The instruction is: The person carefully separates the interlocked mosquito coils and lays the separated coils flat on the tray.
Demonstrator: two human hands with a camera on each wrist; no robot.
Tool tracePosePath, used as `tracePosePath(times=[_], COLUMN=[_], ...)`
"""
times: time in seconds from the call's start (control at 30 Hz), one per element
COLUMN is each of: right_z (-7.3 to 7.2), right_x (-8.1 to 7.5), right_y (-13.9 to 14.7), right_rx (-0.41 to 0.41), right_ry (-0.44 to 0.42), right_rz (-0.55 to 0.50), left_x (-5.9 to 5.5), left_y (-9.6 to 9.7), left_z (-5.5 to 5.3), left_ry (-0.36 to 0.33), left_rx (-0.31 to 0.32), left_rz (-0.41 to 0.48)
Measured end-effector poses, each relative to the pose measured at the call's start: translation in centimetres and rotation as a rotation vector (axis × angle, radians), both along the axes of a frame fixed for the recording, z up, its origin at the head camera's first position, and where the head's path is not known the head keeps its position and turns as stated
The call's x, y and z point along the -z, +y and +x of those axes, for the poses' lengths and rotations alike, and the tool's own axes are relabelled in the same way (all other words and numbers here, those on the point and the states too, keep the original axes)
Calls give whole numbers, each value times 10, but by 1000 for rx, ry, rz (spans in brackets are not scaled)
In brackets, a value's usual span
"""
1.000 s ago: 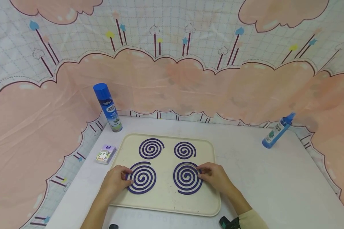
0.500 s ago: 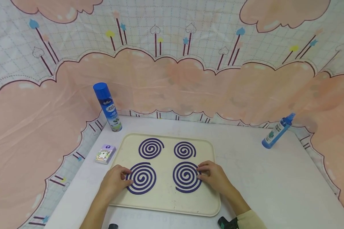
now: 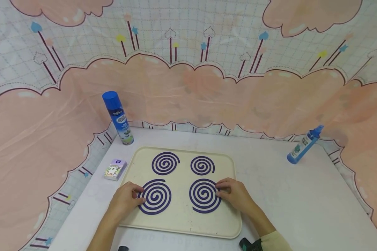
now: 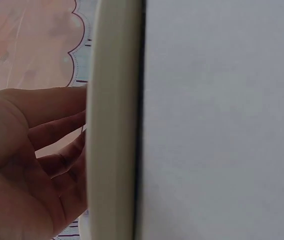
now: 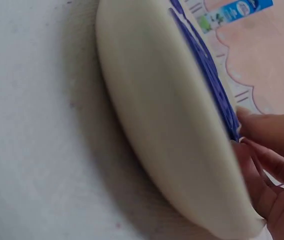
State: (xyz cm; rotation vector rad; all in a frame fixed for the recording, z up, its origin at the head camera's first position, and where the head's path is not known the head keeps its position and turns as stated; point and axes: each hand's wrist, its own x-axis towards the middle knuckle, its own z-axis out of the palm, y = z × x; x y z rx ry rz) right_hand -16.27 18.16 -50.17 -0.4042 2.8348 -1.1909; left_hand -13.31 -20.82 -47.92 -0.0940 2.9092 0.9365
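Observation:
Four-corner spacing shows several dark blue spiral mosquito coils on a cream tray (image 3: 182, 223). My left hand (image 3: 125, 199) holds the left edge of the front left mosquito coil (image 3: 155, 197) between thumb and fingers. In the left wrist view the tray rim hides the fingertips of that left hand (image 4: 37, 155). My right hand (image 3: 235, 193) pinches the right edge of the front right mosquito coil (image 3: 204, 195). The right wrist view has the right hand (image 5: 274, 165) at this blue coil's edge, just above the rim. Behind lie a back left coil (image 3: 165, 163) and a smaller back right coil (image 3: 202, 165).
A blue spray can (image 3: 118, 118) stands at the back left of the white table (image 3: 286, 195). Left of the tray is a small purple box (image 3: 115, 169). A blue spray bottle (image 3: 304, 144) stands at the back right. A printed cloth (image 3: 188, 94) hangs behind.
The front right coil has shifted slightly left and turned a little, its outer end moving left, under my right hand. My left hand and the other coils look unchanged.

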Motion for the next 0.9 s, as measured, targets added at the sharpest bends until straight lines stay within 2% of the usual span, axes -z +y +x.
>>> tracePosePath(times=[0.17,0.3,0.4,0.53,0.73,0.9], right_z=[1,-3,-10,-23,-43,-56], right_x=[-4,-12,-23,-41,-71,-100], right_y=[6,14,20,29,40,45], right_rx=[61,104,93,60,-11,-46], right_ry=[-112,-155,-108,-28,84,186], right_rz=[-145,-177,-116,-1,120,226], left_x=[-11,-25,-38,-55,-87,-113], left_y=[1,5,11,20,38,46], left_z=[-3,-12,-22,-39,-63,-81], left_ry=[-14,-23,7,83,185,321], left_rx=[26,48,80,146,226,347], left_rz=[11,-3,-36,-104,-201,-264])
